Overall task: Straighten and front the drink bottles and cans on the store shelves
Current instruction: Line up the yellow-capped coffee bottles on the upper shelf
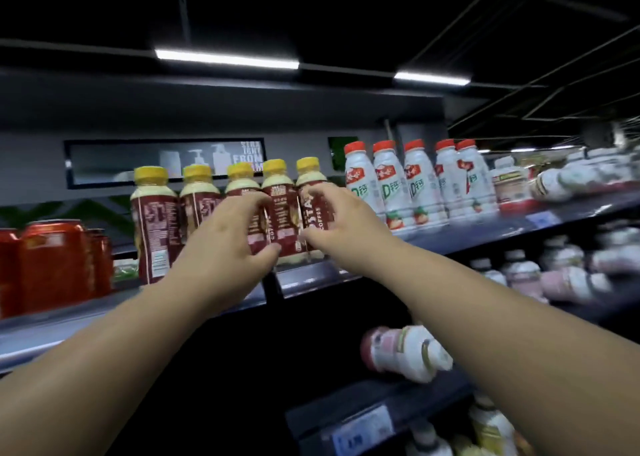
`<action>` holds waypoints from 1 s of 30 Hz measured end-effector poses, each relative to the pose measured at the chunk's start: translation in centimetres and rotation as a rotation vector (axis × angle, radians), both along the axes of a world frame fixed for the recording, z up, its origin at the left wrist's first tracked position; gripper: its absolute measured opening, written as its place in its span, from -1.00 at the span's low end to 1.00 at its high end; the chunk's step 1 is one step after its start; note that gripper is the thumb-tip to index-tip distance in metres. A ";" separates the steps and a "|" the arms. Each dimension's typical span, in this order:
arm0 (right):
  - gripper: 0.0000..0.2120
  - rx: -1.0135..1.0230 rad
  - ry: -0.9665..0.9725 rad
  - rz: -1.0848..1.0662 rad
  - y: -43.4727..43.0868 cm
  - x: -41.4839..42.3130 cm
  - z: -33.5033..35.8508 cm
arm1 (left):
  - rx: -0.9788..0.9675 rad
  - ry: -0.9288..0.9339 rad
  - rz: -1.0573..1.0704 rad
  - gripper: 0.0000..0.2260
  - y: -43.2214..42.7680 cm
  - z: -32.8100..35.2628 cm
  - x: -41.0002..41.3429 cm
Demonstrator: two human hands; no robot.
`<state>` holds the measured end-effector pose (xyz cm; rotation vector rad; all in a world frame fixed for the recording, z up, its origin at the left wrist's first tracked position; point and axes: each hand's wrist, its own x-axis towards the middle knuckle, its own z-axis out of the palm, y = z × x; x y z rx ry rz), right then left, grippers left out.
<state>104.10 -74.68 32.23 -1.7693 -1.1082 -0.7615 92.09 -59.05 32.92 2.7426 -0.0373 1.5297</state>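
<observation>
1. Both bare arms are reaching up to the top shelf (467,234), where five coffee bottles (156,227) with yellow caps are standing upright in a row at the front edge.
2. The left hand (225,244) is gripping the fourth bottle (278,182) counted from the left. Its fingers are curling in at the bottle's left side, and its thumb is pressing low on the front of the label.
3. The back of that hand is covering the body of the third bottle (241,186), so only that bottle's cap and shoulder are showing.
4. The right hand (341,218) is gripping the fifth bottle (311,180), with fingers curled over the label and the thumb tucked under near the base.
5. The fourth and fifth bottles are standing touching, side by side, between the two hands.
6. Red cans (52,261) are sitting at the left end of the same shelf.
7. White milk bottles (391,185) with red caps are lining up just to the right of the coffee.
8. On the lower shelves, a pale bottle (405,351) is lying on its side; the other bottles there are too blurred to read.
</observation>
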 end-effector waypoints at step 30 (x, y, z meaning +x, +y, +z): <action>-0.01 0.065 0.132 0.192 3.4 10.8 -0.4 | -0.320 -0.294 0.270 -0.31 -3.4 -2.2 11.9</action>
